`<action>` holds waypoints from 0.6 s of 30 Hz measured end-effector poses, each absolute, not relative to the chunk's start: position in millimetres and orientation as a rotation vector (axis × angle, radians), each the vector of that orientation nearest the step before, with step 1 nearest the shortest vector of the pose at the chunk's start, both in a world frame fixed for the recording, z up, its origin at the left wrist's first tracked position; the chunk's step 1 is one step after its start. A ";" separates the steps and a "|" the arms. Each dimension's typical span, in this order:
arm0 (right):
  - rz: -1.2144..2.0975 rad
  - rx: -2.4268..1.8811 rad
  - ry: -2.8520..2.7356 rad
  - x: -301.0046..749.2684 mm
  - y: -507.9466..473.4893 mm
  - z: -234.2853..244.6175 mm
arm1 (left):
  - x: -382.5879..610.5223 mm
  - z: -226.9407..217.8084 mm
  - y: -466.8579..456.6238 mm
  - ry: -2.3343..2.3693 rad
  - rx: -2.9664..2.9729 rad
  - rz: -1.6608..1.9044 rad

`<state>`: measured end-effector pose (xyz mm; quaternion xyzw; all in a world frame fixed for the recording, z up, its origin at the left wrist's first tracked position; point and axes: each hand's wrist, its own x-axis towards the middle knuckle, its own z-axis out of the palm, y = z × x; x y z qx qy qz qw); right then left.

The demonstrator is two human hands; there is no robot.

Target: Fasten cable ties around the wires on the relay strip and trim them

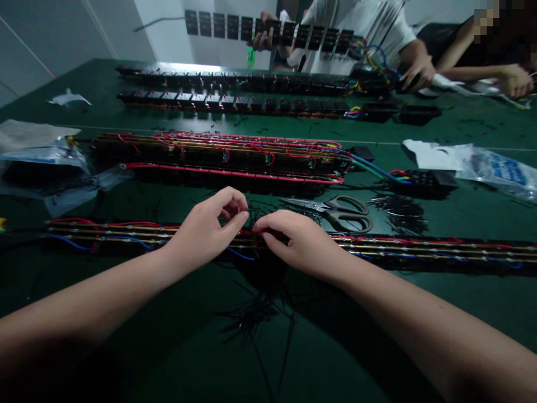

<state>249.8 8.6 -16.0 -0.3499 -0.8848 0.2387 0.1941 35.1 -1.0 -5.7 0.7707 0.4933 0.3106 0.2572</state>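
A long black strip of modules (440,254) with brass rods and red and blue wires lies across the table before me. Over its middle, my left hand (207,224) is closed, thumb and forefinger in a pinch; whatever lies between them is too small to make out. My right hand (302,240) pinches close beside it, fingertips at the strip's red wire, and what it grips is hidden. Just behind the right hand lie scissors (348,214) with dark handles. Loose black cable ties (251,310) are heaped in front of the strip, and another pile of cable ties (400,214) sits right of the scissors.
Behind the scissors rests another wired assembly (235,157) with a black connector (434,182). Further back lie more black strips (235,103). Plastic bags (503,173) are at both sides. Across the green table (168,336), a person's hand (264,33) holds a segmented strip; another person handles white cabling.
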 end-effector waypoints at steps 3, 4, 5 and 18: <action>0.695 -0.972 -2.482 250.4 7.6 -16.6 | 38.1 9.8 -21.5 1.142 2.618 0.811; 0.702 -0.977 -2.477 250.3 7.2 -16.6 | 40.1 13.9 -30.9 0.957 2.781 0.670; 0.697 -0.988 -2.466 250.1 6.7 -16.4 | 42.4 16.0 -40.9 0.848 2.849 0.501; 0.638 -1.028 -2.447 247.7 5.8 -14.5 | 35.7 -38.3 -71.1 0.772 2.797 0.164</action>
